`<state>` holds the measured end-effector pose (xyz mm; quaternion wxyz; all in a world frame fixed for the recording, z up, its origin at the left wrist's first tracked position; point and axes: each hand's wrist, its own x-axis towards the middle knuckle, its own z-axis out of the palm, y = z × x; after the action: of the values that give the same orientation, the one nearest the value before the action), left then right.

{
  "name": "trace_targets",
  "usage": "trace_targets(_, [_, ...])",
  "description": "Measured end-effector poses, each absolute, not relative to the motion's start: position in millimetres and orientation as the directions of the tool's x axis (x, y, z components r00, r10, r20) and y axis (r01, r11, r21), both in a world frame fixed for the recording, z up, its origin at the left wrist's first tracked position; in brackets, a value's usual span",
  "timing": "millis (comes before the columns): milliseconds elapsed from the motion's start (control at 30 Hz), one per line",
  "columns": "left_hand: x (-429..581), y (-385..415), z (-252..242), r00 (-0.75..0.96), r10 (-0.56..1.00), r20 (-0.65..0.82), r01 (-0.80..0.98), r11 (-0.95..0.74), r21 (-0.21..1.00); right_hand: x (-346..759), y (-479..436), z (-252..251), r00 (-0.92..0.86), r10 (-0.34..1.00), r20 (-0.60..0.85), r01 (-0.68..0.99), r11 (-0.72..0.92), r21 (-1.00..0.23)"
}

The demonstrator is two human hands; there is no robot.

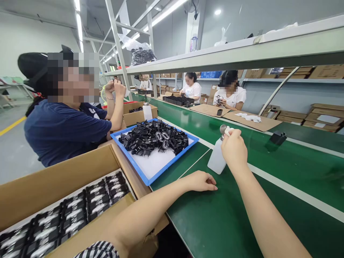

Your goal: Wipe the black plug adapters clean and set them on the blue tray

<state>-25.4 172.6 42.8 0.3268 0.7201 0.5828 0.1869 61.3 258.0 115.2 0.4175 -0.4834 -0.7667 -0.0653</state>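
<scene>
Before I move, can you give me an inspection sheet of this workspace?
Surface: green table with pale lines.
Job's things: bottle on the table at the right hand; black plugs heaped in the tray.
Clutter: carton with rows of black parts; dark block beyond the bottle.
Hands: right holds a white wad by the bottle's top; left hand rests on the table, fingers curled, underside hidden.
Cables: nothing seen on the table.
Surroundings: co-worker at left, others opposite; shelf overhead.
</scene>
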Motion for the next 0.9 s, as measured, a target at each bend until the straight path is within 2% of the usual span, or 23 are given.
trace_targets(700, [-23.4,173.0,43.6,0.256,0.958,-0.128,0.726,-0.103,0.680,63.4,257.3,117.2,-0.202,0.714,0.671,0.768,0.541,-0.344])
trace_targets(900, [-23.9,173.7,42.8,0.255,0.959,-0.125,0.732,-0.107,0.673,64.5,254.7,119.3,-0.183,0.743,0.644,0.721,0.547,-0.426])
